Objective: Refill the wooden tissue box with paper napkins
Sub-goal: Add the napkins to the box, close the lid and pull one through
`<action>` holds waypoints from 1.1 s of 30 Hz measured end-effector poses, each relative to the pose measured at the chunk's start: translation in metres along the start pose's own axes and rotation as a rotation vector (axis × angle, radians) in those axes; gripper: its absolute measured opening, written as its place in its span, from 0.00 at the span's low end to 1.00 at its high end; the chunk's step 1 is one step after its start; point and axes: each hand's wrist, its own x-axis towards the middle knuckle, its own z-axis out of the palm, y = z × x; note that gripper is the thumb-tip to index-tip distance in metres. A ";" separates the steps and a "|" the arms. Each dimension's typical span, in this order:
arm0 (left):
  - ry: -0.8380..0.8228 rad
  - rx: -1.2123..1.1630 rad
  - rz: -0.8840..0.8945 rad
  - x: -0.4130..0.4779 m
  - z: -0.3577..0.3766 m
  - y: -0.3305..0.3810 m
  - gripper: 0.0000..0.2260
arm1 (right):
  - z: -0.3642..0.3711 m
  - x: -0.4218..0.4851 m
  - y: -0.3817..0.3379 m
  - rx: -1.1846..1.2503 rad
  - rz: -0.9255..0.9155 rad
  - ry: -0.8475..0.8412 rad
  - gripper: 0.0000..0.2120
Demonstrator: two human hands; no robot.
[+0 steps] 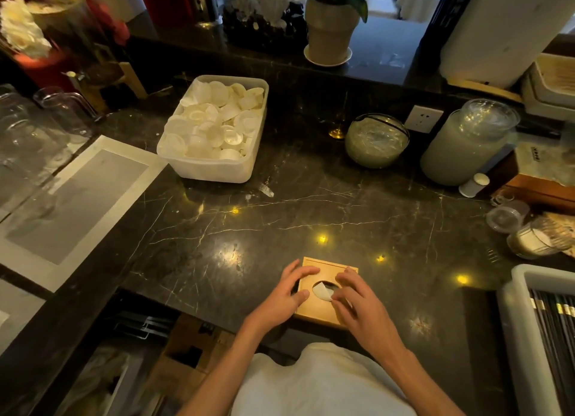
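Observation:
A square wooden tissue box [320,308] lies on the dark marble counter near its front edge, lid up, with an oval hole in the top. A white napkin corner [322,292] pokes out of that hole. My left hand [287,294] rests on the box's left side, fingers across the top and thumb near the hole. My right hand [354,300] lies over the right part of the lid, its fingertips pinching the napkin corner at the hole.
A plastic tub of white cup lids [214,129] stands further back. A glass bowl [376,140] and a big jar [466,141] sit at the back right, small cups [507,216] to the right, a chopstick tray [544,331] at the right edge, glass pitchers [34,135] far left.

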 end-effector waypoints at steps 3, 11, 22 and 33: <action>0.018 0.130 0.027 0.004 0.003 0.010 0.17 | 0.000 -0.001 0.000 -0.003 -0.046 0.043 0.06; 0.008 0.288 0.037 0.014 0.001 0.031 0.01 | 0.005 -0.002 0.003 0.051 0.008 0.090 0.05; -0.031 0.221 0.048 0.024 0.007 0.052 0.03 | -0.020 0.042 0.004 0.066 0.191 -0.199 0.07; -0.076 0.275 0.057 0.028 -0.004 0.025 0.05 | -0.031 0.044 0.009 0.265 0.288 -0.325 0.08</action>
